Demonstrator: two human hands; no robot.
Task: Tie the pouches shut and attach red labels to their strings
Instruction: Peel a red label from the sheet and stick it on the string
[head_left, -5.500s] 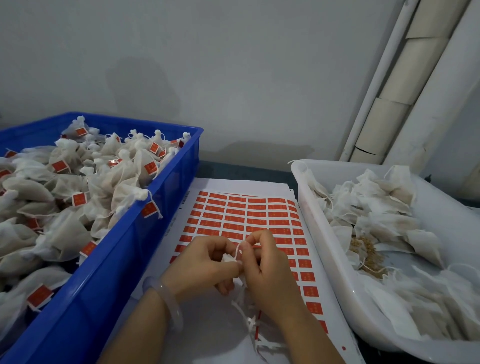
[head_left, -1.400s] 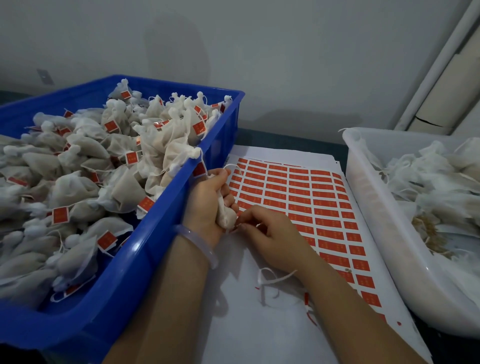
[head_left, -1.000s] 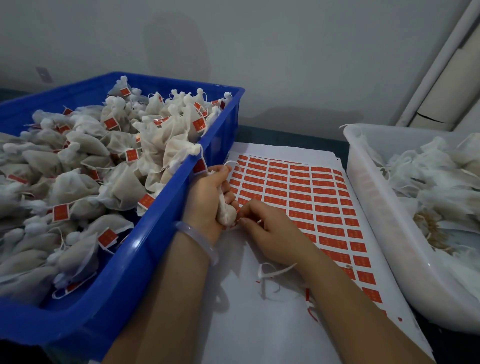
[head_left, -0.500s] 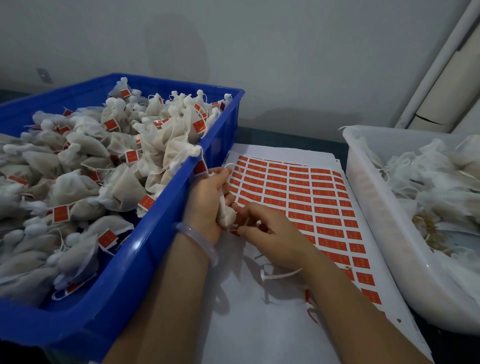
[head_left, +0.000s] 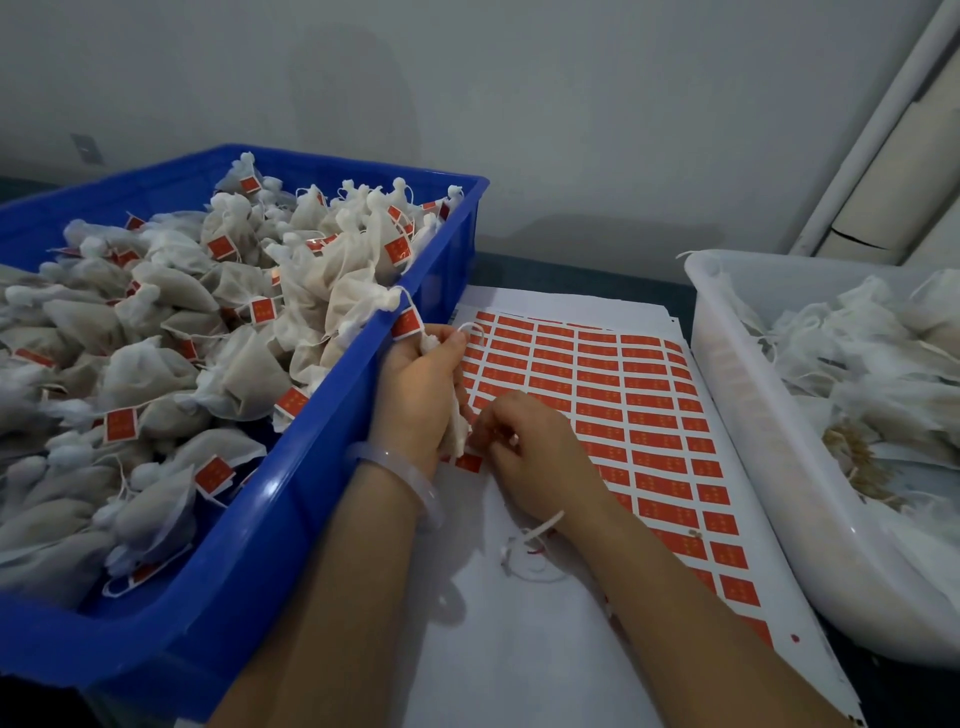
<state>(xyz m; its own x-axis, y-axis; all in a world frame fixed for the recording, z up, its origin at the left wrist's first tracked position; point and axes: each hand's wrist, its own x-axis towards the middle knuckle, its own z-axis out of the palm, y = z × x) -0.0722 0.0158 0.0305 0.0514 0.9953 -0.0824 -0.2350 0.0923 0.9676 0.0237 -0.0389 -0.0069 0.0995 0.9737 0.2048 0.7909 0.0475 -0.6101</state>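
Note:
My left hand (head_left: 415, 395) is closed around a small white pouch (head_left: 458, 431), whose string loop (head_left: 470, 328) sticks out above my fingers. It rests against the blue crate's side. My right hand (head_left: 535, 441) lies on the sheet of red labels (head_left: 639, 410), fingertips pinched at a red label (head_left: 470, 462) at the sheet's lower left, just under the pouch. Whether that label has come off the sheet I cannot tell.
A blue crate (head_left: 291, 493) at left is heaped with tied, labelled pouches (head_left: 171, 332). A white tub (head_left: 753, 441) at right holds untied pouches (head_left: 878, 364). Loose string scraps (head_left: 530, 551) lie on the white backing paper. A wall and pipes stand behind.
Since 5.5 s ago, my hands have shifted left beside the blue crate. In the last second my right fingers have worked at the label sheet's lower left corner, with the left hand steady.

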